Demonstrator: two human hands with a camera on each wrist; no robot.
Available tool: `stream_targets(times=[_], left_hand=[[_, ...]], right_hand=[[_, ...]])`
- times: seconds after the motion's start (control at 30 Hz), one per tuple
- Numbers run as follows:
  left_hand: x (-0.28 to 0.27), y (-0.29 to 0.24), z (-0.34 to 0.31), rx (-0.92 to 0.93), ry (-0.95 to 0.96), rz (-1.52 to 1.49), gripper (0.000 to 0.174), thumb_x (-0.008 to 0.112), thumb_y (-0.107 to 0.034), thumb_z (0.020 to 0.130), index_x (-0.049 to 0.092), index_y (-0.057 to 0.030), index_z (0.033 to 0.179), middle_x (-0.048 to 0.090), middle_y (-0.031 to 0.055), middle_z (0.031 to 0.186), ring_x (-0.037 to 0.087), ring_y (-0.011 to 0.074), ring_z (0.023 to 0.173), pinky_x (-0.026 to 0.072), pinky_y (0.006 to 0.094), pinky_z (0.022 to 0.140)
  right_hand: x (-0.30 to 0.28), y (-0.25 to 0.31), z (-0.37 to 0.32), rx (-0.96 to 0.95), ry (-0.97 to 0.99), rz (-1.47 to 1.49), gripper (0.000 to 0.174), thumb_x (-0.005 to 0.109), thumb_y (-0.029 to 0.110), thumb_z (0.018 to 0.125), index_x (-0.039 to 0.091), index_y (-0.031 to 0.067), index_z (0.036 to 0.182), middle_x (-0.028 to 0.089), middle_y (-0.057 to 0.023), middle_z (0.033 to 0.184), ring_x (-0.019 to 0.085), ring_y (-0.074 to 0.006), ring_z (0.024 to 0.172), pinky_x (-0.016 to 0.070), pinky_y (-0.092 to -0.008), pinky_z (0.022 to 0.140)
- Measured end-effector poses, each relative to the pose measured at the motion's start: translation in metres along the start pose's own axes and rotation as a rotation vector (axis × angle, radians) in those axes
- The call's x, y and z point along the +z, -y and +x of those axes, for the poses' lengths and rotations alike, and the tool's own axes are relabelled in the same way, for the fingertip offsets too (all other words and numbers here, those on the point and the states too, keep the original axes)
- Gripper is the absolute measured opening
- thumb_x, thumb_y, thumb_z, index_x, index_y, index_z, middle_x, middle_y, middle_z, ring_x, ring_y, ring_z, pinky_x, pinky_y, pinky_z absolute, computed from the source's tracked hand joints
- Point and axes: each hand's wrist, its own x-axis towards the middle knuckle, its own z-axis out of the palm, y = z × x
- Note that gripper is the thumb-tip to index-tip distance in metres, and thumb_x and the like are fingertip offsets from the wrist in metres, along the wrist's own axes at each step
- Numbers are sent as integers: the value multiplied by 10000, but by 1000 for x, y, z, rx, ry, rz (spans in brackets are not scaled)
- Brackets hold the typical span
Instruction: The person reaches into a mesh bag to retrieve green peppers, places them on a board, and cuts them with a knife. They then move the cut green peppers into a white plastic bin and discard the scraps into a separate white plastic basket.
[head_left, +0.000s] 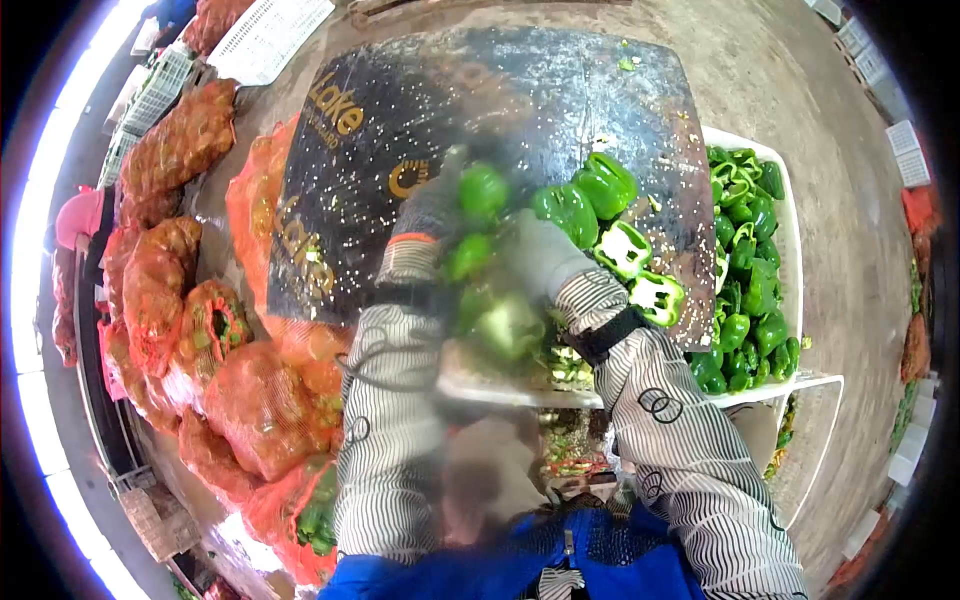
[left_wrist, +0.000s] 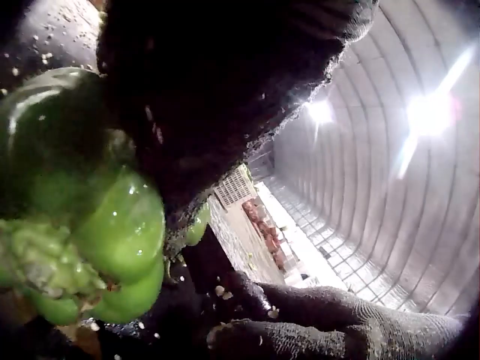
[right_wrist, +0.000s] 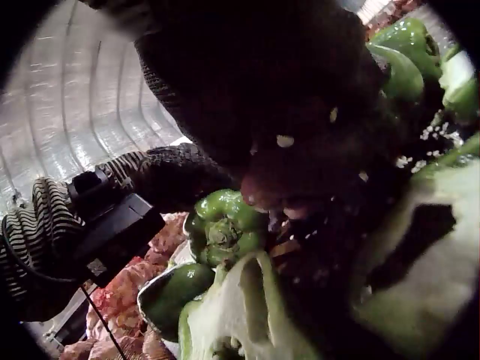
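On the dark board (head_left: 500,110), my gloved left hand (head_left: 425,205) lies beside a whole green pepper (head_left: 483,190), its fingers extended. The left wrist view shows a glossy pepper (left_wrist: 124,232) close to that hand (left_wrist: 300,322); whether they touch is unclear. My right hand (head_left: 545,255), in a grey glove, is left of two green peppers (head_left: 565,212) and two cut pieces showing pale insides (head_left: 655,297). In the right wrist view the hand (right_wrist: 277,97) is dark, above a whole pepper (right_wrist: 225,225) and a cut piece (right_wrist: 247,315); anything in its fingers is hidden.
A white crate (head_left: 795,250) full of green peppers stands at the board's right. Red mesh sacks (head_left: 265,410) are piled on the left. Blurred peppers (head_left: 505,325) lie near the board's front edge. Pale seeds are scattered over the board, and a white basket (head_left: 265,40) is at the far left.
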Motion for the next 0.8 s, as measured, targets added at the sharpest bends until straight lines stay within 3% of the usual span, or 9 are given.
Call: stream_targets(times=[0.1, 0.23, 0.33, 0.47, 0.53, 0.6, 0.73, 0.77, 0.8], left_hand=[[13, 7, 5, 61, -67, -33, 984, 854, -489, 639, 377, -252, 1466, 630, 210, 1224, 605, 363, 1150, 481, 427, 983], [13, 11, 15, 70, 14, 62, 899, 838, -502, 651, 448, -240, 1417, 637, 147, 1244, 608, 323, 1158, 481, 408, 992], [9, 1, 9, 66, 48, 102, 894, 830, -507, 667, 437, -227, 1420, 624, 147, 1268, 599, 318, 1175, 481, 409, 990], [8, 0, -21, -70, -101, 148, 741, 789, -419, 754, 481, -170, 1380, 632, 154, 1246, 625, 299, 1122, 493, 408, 964], [12, 20, -46, -2, -426, -328, 608, 760, -340, 809, 530, -140, 1336, 640, 154, 1223, 639, 276, 1075, 500, 397, 938], [29, 37, -95, -40, -560, -109, 523, 735, -279, 846, 556, -126, 1313, 639, 143, 1200, 638, 256, 1045, 498, 385, 931], [90, 72, -133, 31, -399, -165, 423, 671, -223, 903, 563, -105, 1294, 628, 125, 1188, 628, 253, 1007, 484, 375, 946], [92, 74, -134, 44, -347, -156, 374, 644, -200, 926, 570, -93, 1276, 628, 131, 1187, 641, 224, 939, 529, 346, 857], [96, 79, -131, 45, -346, -155, 374, 644, -200, 926, 570, -93, 1276, 628, 131, 1187, 641, 224, 939, 529, 346, 857]], right_hand=[[19, -22, 29, -67, 63, 17, 535, 659, 316, 857, 469, -85, 1156, 634, -294, 1042, 634, -403, 1027, 495, -445, 890], [-33, 1, -49, 19, 127, 112, 454, 626, 257, 867, 475, -87, 1122, 632, -304, 1007, 643, -419, 954, 497, -452, 854], [-34, -12, -76, -72, 5, -17, 359, 591, 222, 878, 471, -50, 1079, 646, -277, 898, 646, -420, 891, 500, -483, 786], [-31, -14, -129, -111, -131, 93, 327, 580, 212, 878, 467, -30, 1067, 634, -268, 832, 639, -426, 821, 492, -507, 733], [-25, -11, -154, -77, -214, 235, 290, 576, 208, 880, 470, -5, 1046, 611, -257, 765, 622, -430, 751, 470, -516, 677], [-7, -11, -168, -77, -170, 341, 269, 578, 197, 885, 475, 13, 1051, 615, -221, 769, 622, -402, 725, 456, -491, 654], [29, -4, -179, -150, -152, 434, 349, 627, 252, 866, 481, 15, 1077, 621, -201, 771, 623, -378, 713, 466, -467, 667], [37, -1, -179, -137, -151, 467, 382, 648, 272, 856, 483, 15, 1086, 621, -199, 776, 623, -373, 718, 467, -459, 670], [47, -1, -176, -136, -151, 469, 382, 648, 272, 856, 483, 15, 1086, 621, -199, 776, 623, -373, 718, 467, -459, 670]])
